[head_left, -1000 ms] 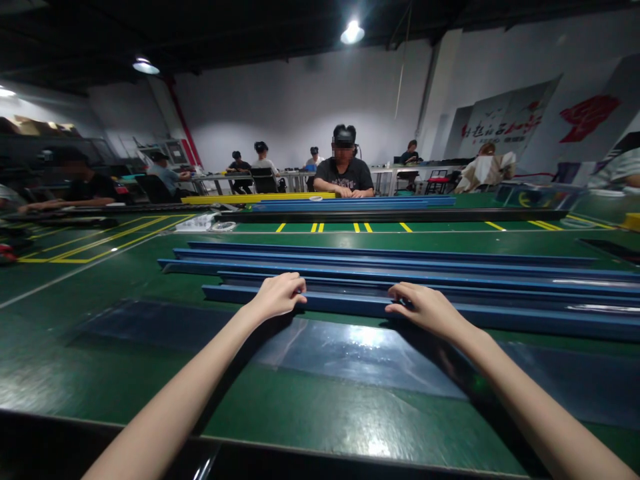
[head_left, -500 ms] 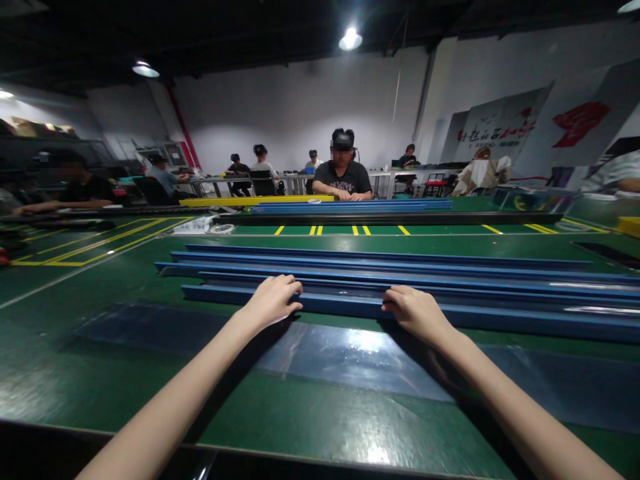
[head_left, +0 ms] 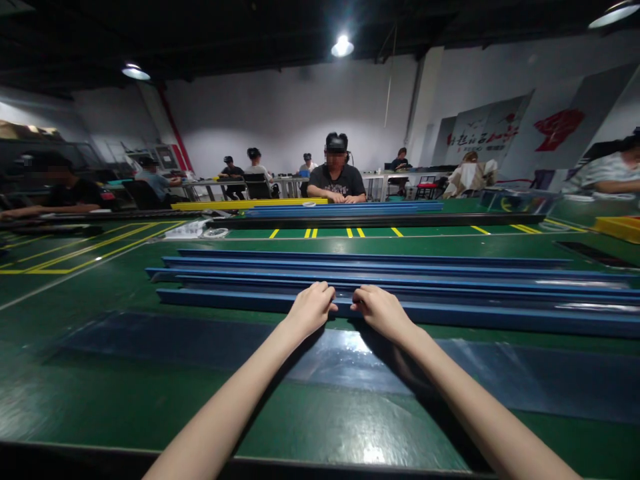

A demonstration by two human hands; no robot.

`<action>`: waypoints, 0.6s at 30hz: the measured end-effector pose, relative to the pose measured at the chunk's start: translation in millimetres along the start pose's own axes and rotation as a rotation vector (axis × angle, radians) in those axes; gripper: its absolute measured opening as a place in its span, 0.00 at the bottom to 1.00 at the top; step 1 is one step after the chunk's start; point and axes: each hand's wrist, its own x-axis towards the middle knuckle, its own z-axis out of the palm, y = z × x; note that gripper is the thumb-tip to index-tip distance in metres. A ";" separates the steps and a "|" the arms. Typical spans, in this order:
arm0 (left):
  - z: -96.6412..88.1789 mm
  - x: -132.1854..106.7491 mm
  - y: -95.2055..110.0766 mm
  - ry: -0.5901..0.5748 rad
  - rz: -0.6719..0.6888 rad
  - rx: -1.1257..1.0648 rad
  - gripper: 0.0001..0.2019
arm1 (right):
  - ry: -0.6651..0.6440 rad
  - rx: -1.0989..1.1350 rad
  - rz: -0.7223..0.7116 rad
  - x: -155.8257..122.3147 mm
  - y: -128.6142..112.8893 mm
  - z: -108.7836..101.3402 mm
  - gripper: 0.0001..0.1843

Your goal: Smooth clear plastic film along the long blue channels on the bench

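Note:
Several long blue channel-shaped profiles lie side by side across the green table. My left hand (head_left: 314,308) is closed over the near edge of the front blue profile (head_left: 215,299), its fingers curled over the rim. A short gap to the right, my right hand (head_left: 379,309) pinches the same profile, fingertips bent inside its edge. The fingertips of both hands are partly hidden. Nearer to me, under my forearms, a clear plastic sheet (head_left: 170,337) lies flat along the table and reflects the light.
Beyond the profiles lie a long black bar (head_left: 380,220), more blue strips (head_left: 350,209) and a yellow bar (head_left: 240,204). A dark flat phone-like object (head_left: 595,254) rests at right, near a yellow tray (head_left: 620,228). A co-worker (head_left: 338,177) sits opposite; others sit farther off.
My hands have come closer together along the front profile, the left one moving right and the right one left. The front profile has shifted slightly left against the others.

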 end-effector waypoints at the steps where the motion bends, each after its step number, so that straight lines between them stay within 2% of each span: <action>1: -1.5 0.1 -2.0 -0.013 0.004 -0.001 0.04 | -0.009 0.034 -0.017 -1.1 2.5 -0.5 0.10; 4: -6.5 -0.9 -10.3 -0.059 -0.003 -0.028 0.04 | -0.008 0.146 -0.078 -7.5 13.6 -0.9 0.14; 7: -10.1 -5.4 -23.0 -0.058 -0.015 -0.031 0.02 | 0.015 0.182 -0.090 -18.4 31.2 -2.8 0.14; 14: -16.2 -23.4 -58.1 -0.070 -0.102 0.002 0.02 | 0.091 -0.016 0.122 -46.5 82.2 -17.4 0.11; 18: -19.9 -28.7 -66.0 -0.085 -0.146 0.012 0.02 | 0.098 -0.068 0.168 -51.6 91.9 -20.4 0.13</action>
